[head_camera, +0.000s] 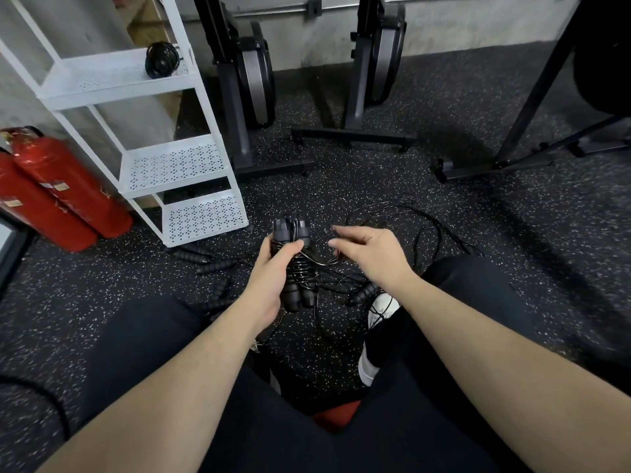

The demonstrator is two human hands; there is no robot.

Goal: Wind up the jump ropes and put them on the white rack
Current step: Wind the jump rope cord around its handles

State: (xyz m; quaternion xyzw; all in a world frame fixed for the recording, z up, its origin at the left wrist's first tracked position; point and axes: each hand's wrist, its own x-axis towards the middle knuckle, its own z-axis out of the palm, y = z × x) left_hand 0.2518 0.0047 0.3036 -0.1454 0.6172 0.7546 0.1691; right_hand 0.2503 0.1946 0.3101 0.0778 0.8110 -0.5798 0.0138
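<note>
While my left hand [273, 268] keeps a full grip on a wound jump rope's paired handles [295, 264], my right hand [365, 256] pinches its thin cord [322, 235]. Loose ropes [403, 233] sprawl across the near floor [512, 233], more handles [205, 259] lying left. The white rack [136, 131], far left, already holds one coiled rope [161, 59]; its top is cut off.

Speckled black rubber floor [444, 138], loose jump ropes [403, 233] tangled, white rack [191, 206], red extinguishers [61, 186]
</note>
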